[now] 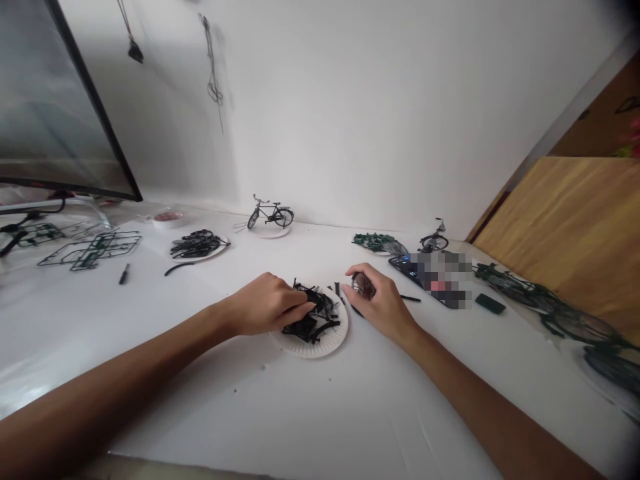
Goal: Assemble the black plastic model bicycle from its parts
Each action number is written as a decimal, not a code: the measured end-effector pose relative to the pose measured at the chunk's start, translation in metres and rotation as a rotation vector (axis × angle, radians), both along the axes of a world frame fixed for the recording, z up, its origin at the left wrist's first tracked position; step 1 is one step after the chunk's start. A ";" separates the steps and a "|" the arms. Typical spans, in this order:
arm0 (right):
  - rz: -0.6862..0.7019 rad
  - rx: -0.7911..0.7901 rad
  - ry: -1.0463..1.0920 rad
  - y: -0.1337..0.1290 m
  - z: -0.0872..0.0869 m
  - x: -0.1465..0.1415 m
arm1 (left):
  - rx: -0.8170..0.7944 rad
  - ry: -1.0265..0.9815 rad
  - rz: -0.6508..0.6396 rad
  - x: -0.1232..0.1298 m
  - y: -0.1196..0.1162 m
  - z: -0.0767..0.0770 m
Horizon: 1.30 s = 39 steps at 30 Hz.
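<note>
Black plastic model parts [314, 328] lie heaped on a white paper plate [323, 349] in the middle of the table. My left hand [273, 303] reaches over the plate's left side, its fingers closed in among the parts; whatever they pinch is hidden. To the right of the plate, my right hand [383, 301] holds a small spoked wheel [363, 285] between thumb and fingers, just above the table. A few loose black pieces [337, 289] lie between the plate and my right hand. A thin black rod [411, 299] sticks out beyond that hand.
A model bicycle [271, 215] stands at the back. Plates of black parts [197, 244] and green parts [377, 241] flank it. A phone [407, 268] and a green box [490, 304] lie right; green sprues [95, 250] and a small screwdriver [125, 274] lie left, near a monitor [55, 100].
</note>
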State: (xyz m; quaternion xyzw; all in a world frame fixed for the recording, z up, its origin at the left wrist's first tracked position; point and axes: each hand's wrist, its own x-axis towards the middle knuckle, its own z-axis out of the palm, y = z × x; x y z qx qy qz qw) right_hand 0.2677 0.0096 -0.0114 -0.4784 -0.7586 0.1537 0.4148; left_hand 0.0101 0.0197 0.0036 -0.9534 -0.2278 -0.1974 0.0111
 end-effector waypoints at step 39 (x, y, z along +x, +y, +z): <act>0.726 -0.951 0.737 -0.034 0.019 -0.043 | -0.379 -0.297 0.023 0.025 -0.038 0.006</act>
